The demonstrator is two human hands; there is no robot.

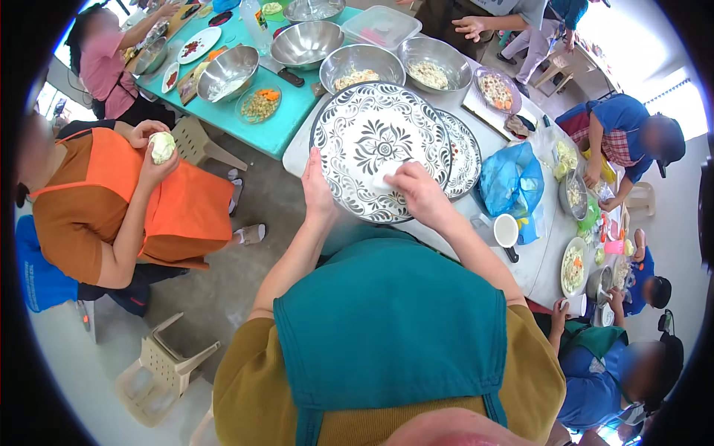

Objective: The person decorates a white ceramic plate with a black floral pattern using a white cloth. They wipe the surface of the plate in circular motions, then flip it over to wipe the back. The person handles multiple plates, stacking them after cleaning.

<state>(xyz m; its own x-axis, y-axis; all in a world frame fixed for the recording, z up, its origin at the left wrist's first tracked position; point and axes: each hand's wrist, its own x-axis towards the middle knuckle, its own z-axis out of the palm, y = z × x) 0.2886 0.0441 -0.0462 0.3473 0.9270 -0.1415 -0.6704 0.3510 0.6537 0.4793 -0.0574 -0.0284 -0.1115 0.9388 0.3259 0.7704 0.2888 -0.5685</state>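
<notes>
My left hand (319, 189) grips the left rim of a large round plate (357, 111) with a black floral pattern on white. In my right hand (418, 195) is a small white wipe (387, 174), pressed against the plate's face right of its centre. The plate is raised over the table's near edge and partly covers a second patterned plate (466, 156), which holds some food. Beyond the rim stand two steel bowls, the left one (362, 60) and the right one (435, 61), each with a pale shredded mix inside.
A blue plastic bag (512, 178) and a white pot with a dark handle (506, 231) lie to the right. On the left, a turquoise table (295, 120) bears more bowls and a knife (291, 77). A person in an orange apron holds a cabbage (162, 148); other people stand around the tables.
</notes>
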